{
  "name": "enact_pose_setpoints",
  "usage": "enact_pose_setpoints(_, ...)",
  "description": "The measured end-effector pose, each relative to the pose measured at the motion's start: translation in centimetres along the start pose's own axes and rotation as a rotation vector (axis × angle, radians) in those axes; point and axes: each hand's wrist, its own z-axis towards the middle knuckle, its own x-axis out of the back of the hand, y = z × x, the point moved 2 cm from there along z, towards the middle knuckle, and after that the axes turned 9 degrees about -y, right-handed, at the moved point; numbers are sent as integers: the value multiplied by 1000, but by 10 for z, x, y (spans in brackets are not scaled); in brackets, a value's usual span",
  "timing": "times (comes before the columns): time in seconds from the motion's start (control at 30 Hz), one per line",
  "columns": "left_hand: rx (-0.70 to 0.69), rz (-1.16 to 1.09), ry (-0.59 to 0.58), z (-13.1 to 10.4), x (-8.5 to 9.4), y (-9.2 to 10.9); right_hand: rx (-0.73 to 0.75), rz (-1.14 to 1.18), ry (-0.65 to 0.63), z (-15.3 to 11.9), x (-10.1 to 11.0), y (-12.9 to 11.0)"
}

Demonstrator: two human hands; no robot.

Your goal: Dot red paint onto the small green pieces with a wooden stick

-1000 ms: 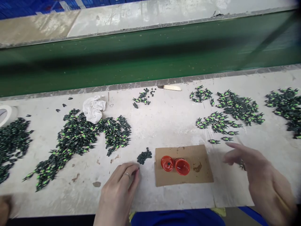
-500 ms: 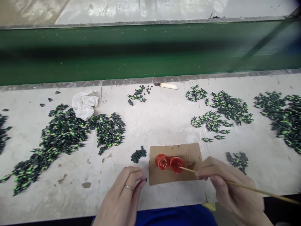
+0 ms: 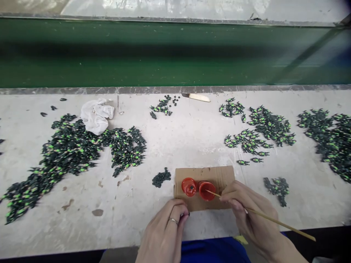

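Observation:
Between the pinched fingertips of my left hand (image 3: pixel 168 228) is a small dark piece, just at the near edge of the cardboard (image 3: pixel 223 179). My right hand (image 3: pixel 253 215) holds a thin wooden stick (image 3: pixel 282 222) like a pen. The stick's tip is inside the right red cup (image 3: pixel 207 190). Beside it on the cardboard stands another red cup (image 3: pixel 189 187) with a small dark piece on top. A cluster of small dark round pieces (image 3: pixel 161 178) lies left of the cardboard.
Heaps of small dark-and-green parts lie on the left (image 3: pixel 71 146) and right (image 3: pixel 270 124) of the white table (image 3: pixel 189 138). A white cloth (image 3: pixel 97 115) rests on the left heap. A white-handled knife (image 3: pixel 199 97) lies at the back, near a green strip (image 3: pixel 164 73).
My left hand has moved right, up to the cardboard, with its dark piece. My right hand has shifted left with the stick, whose tip is further into the cup. The view has shifted slightly.

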Motion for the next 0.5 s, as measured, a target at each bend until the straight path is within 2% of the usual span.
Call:
enact_pose_setpoints(0.17,15,1,-10,1,-1,-2,-56,91,11,-3,-2,3)
enact_pose_setpoints(0.3,40,-74,54,4,0,4,-154,200,89,-4,0,7)
enact_pose_setpoints(0.43,104,-322,173,5,1,19,-267,292,179,-6,9,2)
enact_pose_setpoints(0.5,188,-557,230,5,-1,28,-304,408,191,-9,12,-3)
